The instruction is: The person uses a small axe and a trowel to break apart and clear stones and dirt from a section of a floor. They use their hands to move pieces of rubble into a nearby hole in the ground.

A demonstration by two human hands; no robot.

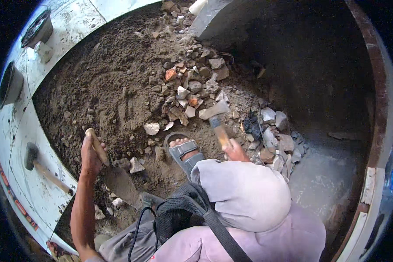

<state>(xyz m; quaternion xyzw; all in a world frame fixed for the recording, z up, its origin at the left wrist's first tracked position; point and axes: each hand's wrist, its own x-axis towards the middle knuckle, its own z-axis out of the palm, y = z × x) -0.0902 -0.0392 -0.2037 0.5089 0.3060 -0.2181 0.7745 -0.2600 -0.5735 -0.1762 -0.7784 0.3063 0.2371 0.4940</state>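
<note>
My left hand (91, 153) is closed round the wooden handle of a trowel (121, 184), held low over the soil on the left. The trowel's broad, dirt-coated blade points down toward my body. On the right, my right hand (236, 152) grips a hammer (220, 131) by its handle, which is dark near the head and yellowish lower down. The grey metal head, flared at its end, lies over the lower edge of a heap of broken stones (194, 85). One sandalled foot (184, 150) stands on the soil between my hands.
Loose brown soil (105, 83) spreads across the left and middle. Another mallet (48, 172), a red level (15, 198) and two dark buckets (11, 85) rest on pale tiles at left. More rubble (277, 137) lies right, beside a grey slab (318, 183) and dark wall.
</note>
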